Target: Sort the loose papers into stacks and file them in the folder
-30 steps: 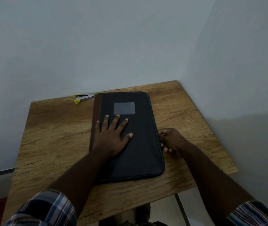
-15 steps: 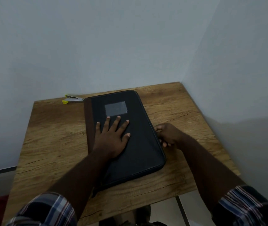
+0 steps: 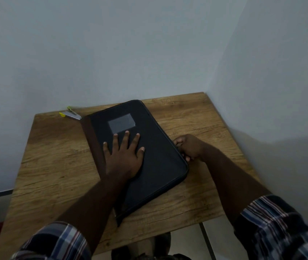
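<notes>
Pale walls corner a wooden bench (image 3: pixel 51 162) carrying the closed folder (image 3: pixel 160 156), its long axis angled away leftward. Left hand (image 3: pixel 124 158) lies flat on the cover, fingers (image 3: pixel 126 138) spread. Right hand (image 3: pixel 189 147), curled, grips the folder's right edge, probably to open it.

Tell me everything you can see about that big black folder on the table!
The folder is black and looks like fabric, with a brown strip down its left spine and a grey rectangular patch near the top. Its corners are rounded, with what looks like a zip around the edge. It is closed and lies flat, turned at an angle, on the wooden table. The left hand presses flat on its cover. The right hand is curled at its right edge.
</notes>
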